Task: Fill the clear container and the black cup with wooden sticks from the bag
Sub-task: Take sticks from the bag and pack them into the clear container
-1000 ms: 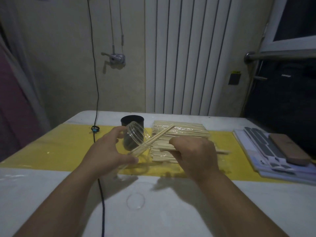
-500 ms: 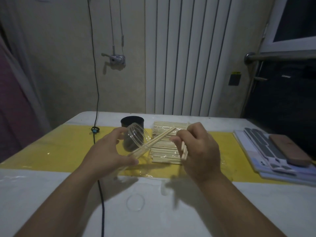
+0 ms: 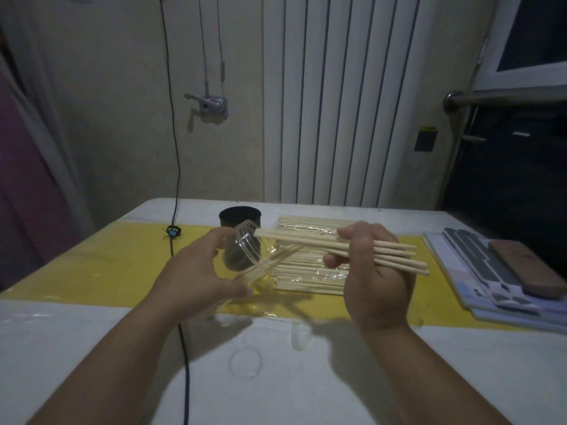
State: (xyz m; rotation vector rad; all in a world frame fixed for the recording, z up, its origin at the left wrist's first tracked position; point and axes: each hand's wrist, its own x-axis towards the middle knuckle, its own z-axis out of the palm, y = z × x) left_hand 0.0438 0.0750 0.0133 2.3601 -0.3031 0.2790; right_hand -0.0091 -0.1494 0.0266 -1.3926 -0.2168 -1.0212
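The left hand (image 3: 196,277) holds the clear container (image 3: 245,250) tipped on its side. Its fingers and thumb are curled round it, and the open mouth faces right. The container is just in front of the black cup (image 3: 240,216). I cannot tell if its bottom rests on the yellow mat (image 3: 107,265). A few sticks (image 3: 283,256) lean out of it.

The right hand (image 3: 374,286) pinches a bunch of sticks (image 3: 395,256) with curled fingers. The tips of the bunch are right at the container's mouth. The bag (image 3: 306,274) with more sticks lies flat on the mat, behind the hands.

To do this well, I think the bunch should go in tips first, slow and straight. Keep the container still and tipped, so the sticks slide down to the bottom. Let go only when they are deep inside, or some may fall out.
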